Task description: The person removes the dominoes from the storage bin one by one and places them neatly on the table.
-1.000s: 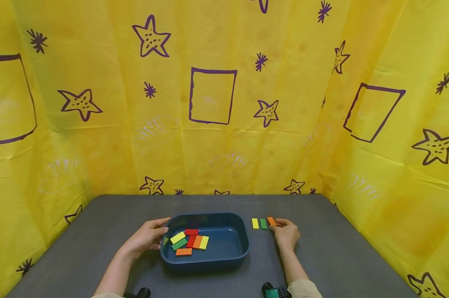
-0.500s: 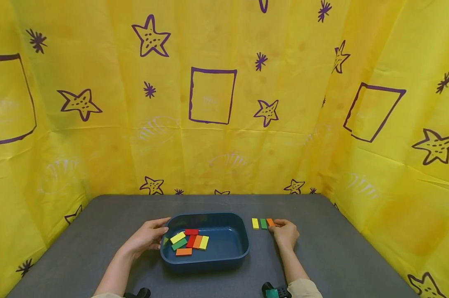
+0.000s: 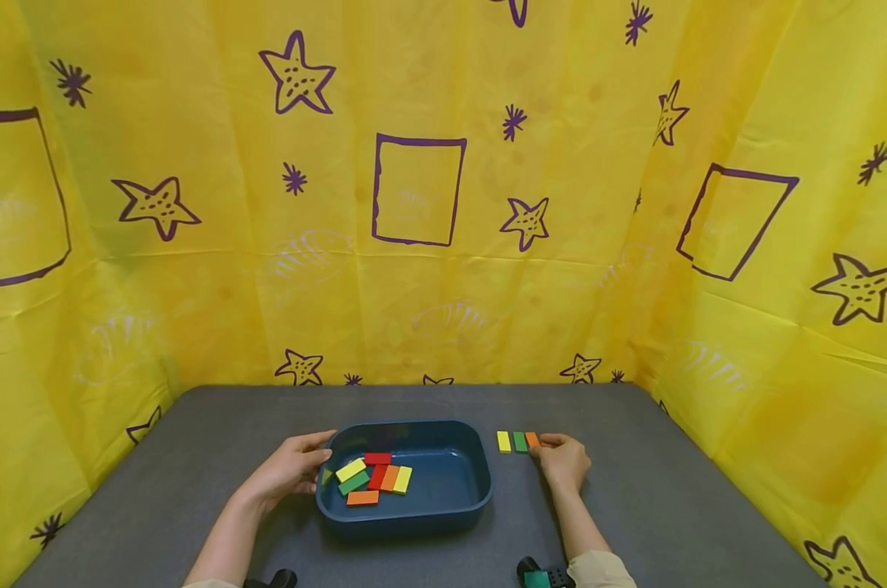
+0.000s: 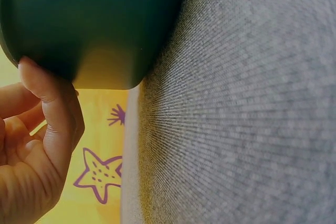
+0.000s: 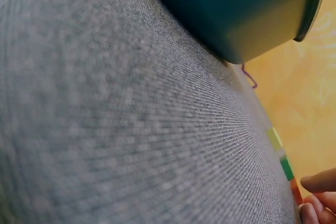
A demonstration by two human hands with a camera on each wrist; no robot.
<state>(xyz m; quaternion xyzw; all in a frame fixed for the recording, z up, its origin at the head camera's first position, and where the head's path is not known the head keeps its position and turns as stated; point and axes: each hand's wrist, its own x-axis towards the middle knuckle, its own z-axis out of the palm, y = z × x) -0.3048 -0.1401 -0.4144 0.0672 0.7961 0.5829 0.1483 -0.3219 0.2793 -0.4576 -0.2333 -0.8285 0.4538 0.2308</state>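
My left hand (image 3: 291, 467) holds the left end of a dark blue plastic bin (image 3: 407, 527), its fingertips at the rim and outer wall (image 4: 105, 30). Several coloured rectangular blocks, red, yellow, green and orange, lie in the left half of the bin, such as a red block (image 3: 378, 459) and an orange block (image 3: 363, 498). To the right of the bin, my right hand (image 3: 564, 464) pinches another orange block (image 3: 532, 440) on the table. That block stands beside a green block (image 3: 520, 442) and a yellow block (image 3: 504, 442), together making a short row.
A grey cloth-covered table (image 3: 671, 506) bears everything. Yellow curtains (image 3: 429, 318) with purple stars and squares close in the back and sides. Black wrist devices (image 3: 542, 574) show at the lower edge.
My right hand has slid slightly left, bringing the orange block closer and straighter beside the green one. My left hand and the bin have stayed in place.
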